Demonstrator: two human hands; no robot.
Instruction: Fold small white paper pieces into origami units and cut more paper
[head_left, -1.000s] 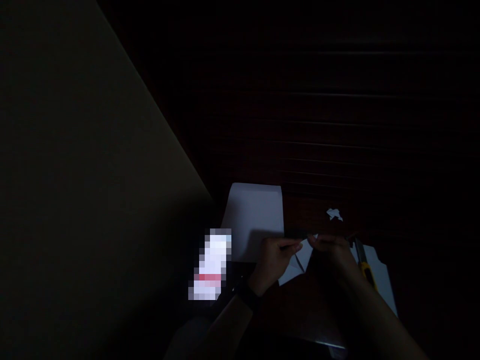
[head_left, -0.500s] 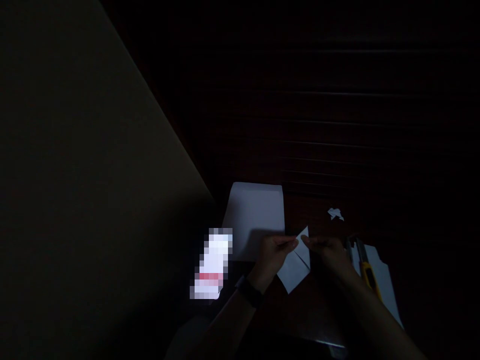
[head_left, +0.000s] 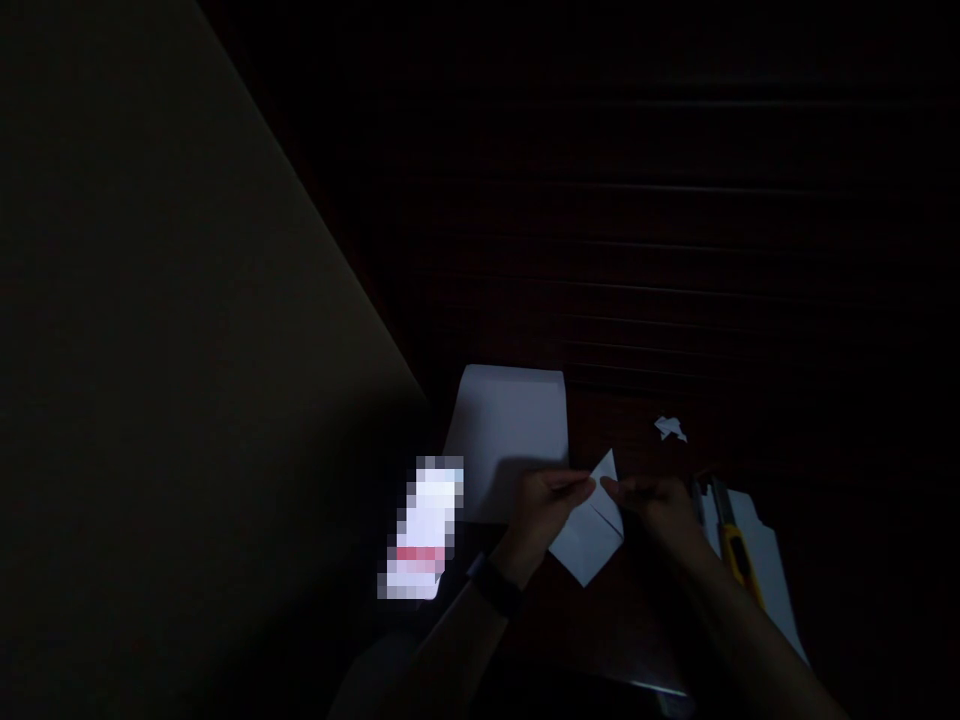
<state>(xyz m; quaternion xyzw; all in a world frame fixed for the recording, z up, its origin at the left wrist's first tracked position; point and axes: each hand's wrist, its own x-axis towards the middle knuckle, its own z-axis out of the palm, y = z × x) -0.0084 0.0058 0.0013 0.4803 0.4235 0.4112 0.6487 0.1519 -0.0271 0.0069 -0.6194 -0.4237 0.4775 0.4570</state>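
Observation:
The scene is very dark. A small folded piece of white paper (head_left: pixel 591 530) is held over a dark wooden table (head_left: pixel 622 620). My left hand (head_left: pixel 544 515) pinches its upper left edge. My right hand (head_left: pixel 660 510) pinches it from the right, fingertips close to the left hand's. The paper stands diamond-wise with a point up and a point down. A dark watch or band circles my left wrist.
A white sheet (head_left: pixel 510 435) lies behind my left hand. A lit phone screen (head_left: pixel 424 530) glows at the left. A small folded paper figure (head_left: pixel 670 428) sits further back. A yellow utility knife (head_left: pixel 739 555) rests on more white paper at the right. A pale wall fills the left.
The folded paper has been turned and lifted: its point now stands up between my fingertips, and more of its face shows below. Both hands stay nearly in place.

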